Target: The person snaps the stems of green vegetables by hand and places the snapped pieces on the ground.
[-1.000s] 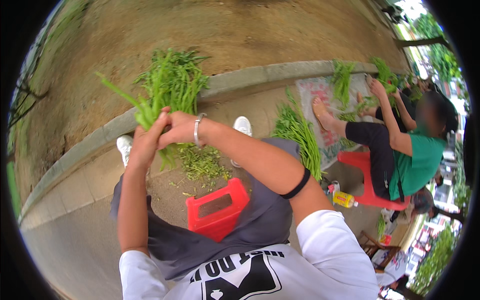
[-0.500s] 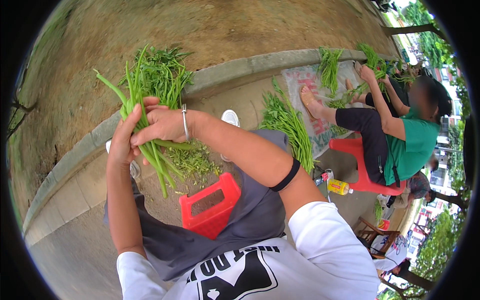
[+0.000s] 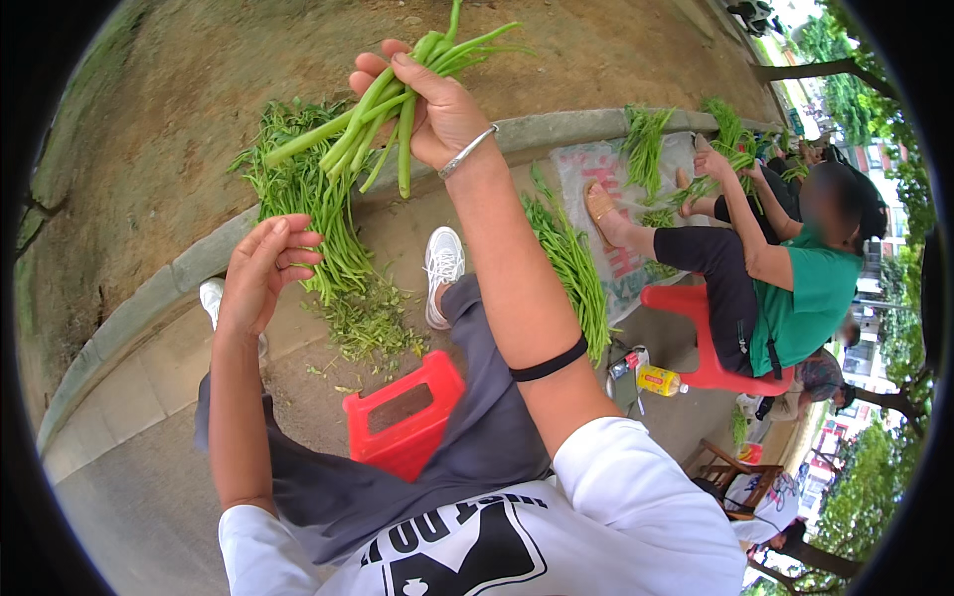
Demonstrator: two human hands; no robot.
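A bundle of long green vegetable stems (image 3: 386, 107) is gripped in my right hand (image 3: 447, 117), which is raised at the upper middle, a silver bangle on its wrist. The stems' thick ends point down and left, the thinner ends up and right. My left hand (image 3: 266, 266) is held lower to the left with nothing in it, its fingers apart and slightly curled. Behind and between the hands, a heap of leafy green stems (image 3: 333, 214) lies against the curb. Loose trimmed leaves (image 3: 368, 323) are scattered on the ground in front of it.
A red plastic stool (image 3: 405, 417) stands between my legs. Another leafy bundle (image 3: 571, 263) lies to the right, beside a plastic sheet (image 3: 606, 199). A person in a green top sits on a red stool (image 3: 701, 328), handling greens. A yellow-labelled bottle (image 3: 660, 379) lies nearby. The concrete curb (image 3: 129, 318) curves behind.
My hands have separated. The right hand has moved up and to the right with the stems, while the left has let go of them and dropped slightly.
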